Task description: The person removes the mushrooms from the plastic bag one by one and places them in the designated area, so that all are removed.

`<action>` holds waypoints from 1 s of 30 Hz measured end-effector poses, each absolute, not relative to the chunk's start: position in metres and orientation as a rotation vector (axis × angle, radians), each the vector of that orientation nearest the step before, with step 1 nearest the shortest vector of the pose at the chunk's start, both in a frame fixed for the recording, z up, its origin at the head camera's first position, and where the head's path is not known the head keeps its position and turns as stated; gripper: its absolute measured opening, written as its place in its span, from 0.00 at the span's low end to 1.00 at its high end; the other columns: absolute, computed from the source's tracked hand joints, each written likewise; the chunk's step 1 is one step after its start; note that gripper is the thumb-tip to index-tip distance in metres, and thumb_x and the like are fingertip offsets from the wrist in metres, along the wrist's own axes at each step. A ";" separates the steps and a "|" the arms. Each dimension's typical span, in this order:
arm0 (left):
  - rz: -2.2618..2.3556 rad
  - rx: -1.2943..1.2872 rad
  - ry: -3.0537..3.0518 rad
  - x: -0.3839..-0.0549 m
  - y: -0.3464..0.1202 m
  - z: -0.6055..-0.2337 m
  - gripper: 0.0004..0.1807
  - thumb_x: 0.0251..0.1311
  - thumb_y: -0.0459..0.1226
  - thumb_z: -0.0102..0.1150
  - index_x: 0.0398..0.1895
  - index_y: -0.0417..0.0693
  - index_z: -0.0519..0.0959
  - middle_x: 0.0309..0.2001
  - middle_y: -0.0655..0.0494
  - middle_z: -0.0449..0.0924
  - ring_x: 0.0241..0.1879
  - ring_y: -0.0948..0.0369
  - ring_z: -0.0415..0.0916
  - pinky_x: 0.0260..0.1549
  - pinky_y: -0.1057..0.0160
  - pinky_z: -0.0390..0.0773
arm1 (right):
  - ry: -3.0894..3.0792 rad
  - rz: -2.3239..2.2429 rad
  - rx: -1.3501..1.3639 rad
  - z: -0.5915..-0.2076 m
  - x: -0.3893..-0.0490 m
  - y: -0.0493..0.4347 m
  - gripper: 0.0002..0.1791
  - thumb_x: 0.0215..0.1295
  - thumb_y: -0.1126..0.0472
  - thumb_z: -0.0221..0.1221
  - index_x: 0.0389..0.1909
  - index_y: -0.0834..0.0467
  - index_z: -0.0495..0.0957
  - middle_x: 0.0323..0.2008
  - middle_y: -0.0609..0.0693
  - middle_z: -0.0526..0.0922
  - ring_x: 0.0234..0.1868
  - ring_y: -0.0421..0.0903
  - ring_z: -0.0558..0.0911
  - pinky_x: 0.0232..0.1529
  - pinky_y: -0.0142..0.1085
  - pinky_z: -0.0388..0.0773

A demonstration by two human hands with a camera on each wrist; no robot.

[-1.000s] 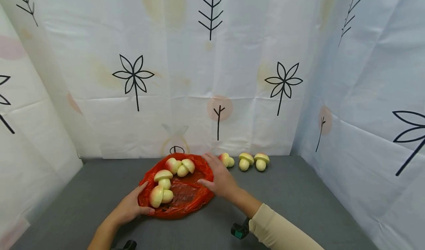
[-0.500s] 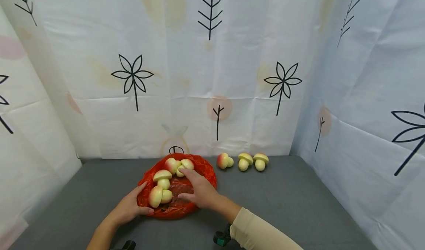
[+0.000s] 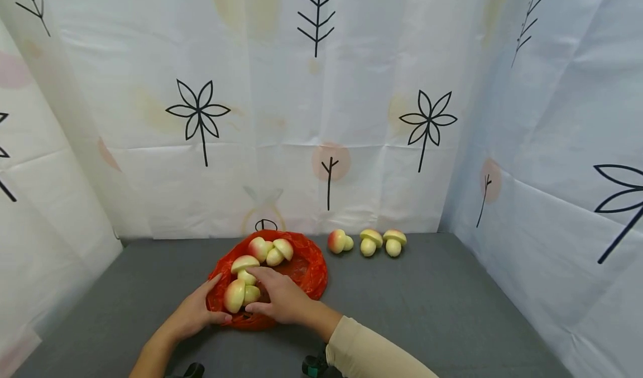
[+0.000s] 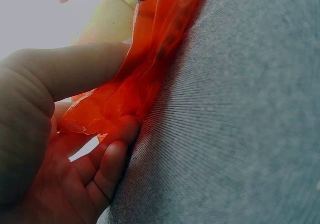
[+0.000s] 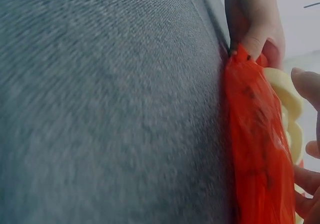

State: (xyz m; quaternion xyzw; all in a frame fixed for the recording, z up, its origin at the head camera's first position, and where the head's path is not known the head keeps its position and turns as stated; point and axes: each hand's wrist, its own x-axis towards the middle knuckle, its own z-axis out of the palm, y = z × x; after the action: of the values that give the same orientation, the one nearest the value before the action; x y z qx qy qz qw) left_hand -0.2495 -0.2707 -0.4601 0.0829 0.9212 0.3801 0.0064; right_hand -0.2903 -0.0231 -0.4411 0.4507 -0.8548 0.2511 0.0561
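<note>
In the head view a red plastic bag [image 3: 315, 272] lies with its mouth spread wide, holding several yellow toy mushrooms with pinkish caps. My left hand [image 3: 193, 311] grips the bag's left rim; in the left wrist view its thumb [image 4: 85, 68] lies over the red plastic and its fingers are under it. My right hand [image 3: 283, 297] reaches inside the bag, thumb and fingers spread around the stem side of the front mushroom [image 3: 234, 296]. Behind that one lies another mushroom [image 3: 245, 264], partly covered by the right fingertips. Two more mushrooms [image 3: 258, 248] lean together at the back of the bag.
Three toy mushrooms stand in a row on the grey table [image 3: 427, 311], near its back edge: a reddish-capped one [image 3: 337, 241], a middle one [image 3: 368, 245] and a right one [image 3: 394, 245]. A patterned white curtain [image 3: 281, 115] encloses the back and sides.
My right hand has moved from the bag's right rim leftward and toward me, over to the front mushroom. The left hand keeps its place on the rim.
</note>
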 end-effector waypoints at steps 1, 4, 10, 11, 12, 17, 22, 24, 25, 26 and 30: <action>1.188 0.257 2.880 -0.250 -0.271 -0.460 0.58 0.44 0.46 0.76 0.73 0.31 0.53 0.67 0.25 0.57 0.65 0.32 0.57 0.57 0.33 0.60 | -2.604 0.766 1.365 -0.442 -0.290 -0.025 0.39 0.65 0.43 0.60 0.73 0.50 0.58 0.68 0.44 0.65 0.65 0.39 0.67 0.62 0.45 0.68; 1.181 0.252 2.879 -0.249 -0.271 -0.459 0.58 0.44 0.47 0.76 0.73 0.31 0.53 0.67 0.25 0.56 0.65 0.32 0.57 0.57 0.33 0.61 | -2.628 0.753 1.362 -0.442 -0.289 -0.030 0.39 0.66 0.42 0.59 0.74 0.49 0.58 0.68 0.43 0.65 0.66 0.39 0.67 0.61 0.45 0.68; 1.175 0.254 2.893 -0.249 -0.270 -0.458 0.58 0.43 0.46 0.76 0.73 0.31 0.54 0.67 0.25 0.57 0.64 0.32 0.58 0.56 0.32 0.61 | -2.653 0.681 1.364 -0.444 -0.287 -0.040 0.39 0.66 0.40 0.57 0.74 0.46 0.57 0.69 0.44 0.64 0.67 0.42 0.66 0.61 0.46 0.68; 1.172 0.255 2.897 -0.249 -0.270 -0.458 0.58 0.43 0.46 0.76 0.73 0.31 0.54 0.67 0.25 0.57 0.64 0.32 0.58 0.56 0.32 0.62 | -2.658 0.668 1.363 -0.445 -0.287 -0.041 0.38 0.66 0.40 0.57 0.75 0.45 0.57 0.69 0.44 0.64 0.67 0.43 0.67 0.61 0.46 0.69; 1.171 0.254 2.898 -0.249 -0.270 -0.458 0.58 0.43 0.46 0.77 0.73 0.31 0.54 0.67 0.25 0.57 0.64 0.32 0.59 0.56 0.32 0.62 | -2.662 0.658 1.362 -0.445 -0.287 -0.042 0.38 0.67 0.40 0.57 0.75 0.44 0.57 0.69 0.44 0.64 0.66 0.43 0.67 0.60 0.47 0.69; 1.176 0.258 2.902 -0.249 -0.270 -0.458 0.58 0.42 0.46 0.77 0.73 0.31 0.54 0.67 0.25 0.57 0.64 0.32 0.58 0.56 0.32 0.61 | -2.675 0.644 1.338 -0.448 -0.287 -0.046 0.36 0.67 0.41 0.57 0.74 0.41 0.58 0.68 0.44 0.65 0.63 0.43 0.71 0.59 0.47 0.71; 1.178 0.263 2.906 -0.249 -0.271 -0.458 0.58 0.42 0.46 0.77 0.72 0.30 0.54 0.66 0.24 0.58 0.64 0.32 0.58 0.56 0.32 0.61 | -2.691 0.653 1.318 -0.449 -0.287 -0.049 0.34 0.67 0.42 0.56 0.73 0.41 0.61 0.68 0.46 0.66 0.63 0.43 0.71 0.58 0.49 0.71; 1.177 0.260 2.904 -0.249 -0.270 -0.458 0.58 0.42 0.46 0.77 0.72 0.30 0.54 0.66 0.24 0.58 0.63 0.32 0.59 0.56 0.32 0.61 | -2.698 0.652 1.314 -0.449 -0.286 -0.050 0.33 0.68 0.42 0.57 0.72 0.41 0.62 0.68 0.47 0.66 0.63 0.44 0.71 0.58 0.49 0.71; 1.179 0.258 2.900 -0.249 -0.270 -0.458 0.58 0.42 0.46 0.77 0.72 0.30 0.54 0.66 0.24 0.58 0.63 0.32 0.59 0.56 0.32 0.61 | -2.699 0.652 1.312 -0.449 -0.286 -0.050 0.32 0.68 0.43 0.57 0.72 0.41 0.63 0.67 0.47 0.66 0.63 0.44 0.71 0.58 0.49 0.71; 1.183 0.255 2.895 -0.249 -0.270 -0.458 0.58 0.43 0.46 0.77 0.72 0.31 0.54 0.66 0.25 0.58 0.63 0.32 0.59 0.56 0.32 0.61 | -2.698 0.647 1.312 -0.449 -0.286 -0.050 0.32 0.68 0.43 0.57 0.72 0.41 0.63 0.67 0.46 0.67 0.63 0.43 0.72 0.57 0.49 0.72; 1.198 0.252 2.882 -0.250 -0.270 -0.459 0.58 0.43 0.46 0.77 0.73 0.31 0.54 0.66 0.25 0.57 0.63 0.32 0.59 0.56 0.33 0.62 | -2.672 0.643 1.327 -0.449 -0.286 -0.049 0.31 0.68 0.45 0.57 0.71 0.41 0.64 0.66 0.44 0.68 0.61 0.41 0.72 0.56 0.47 0.73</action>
State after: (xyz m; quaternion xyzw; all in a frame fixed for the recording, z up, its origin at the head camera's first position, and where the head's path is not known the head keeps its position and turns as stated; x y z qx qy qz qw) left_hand -0.2500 -0.2698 -0.4590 0.0805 0.9203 0.3827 0.0053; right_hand -0.2860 -0.0489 -0.4490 0.4343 -0.8747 0.2104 0.0447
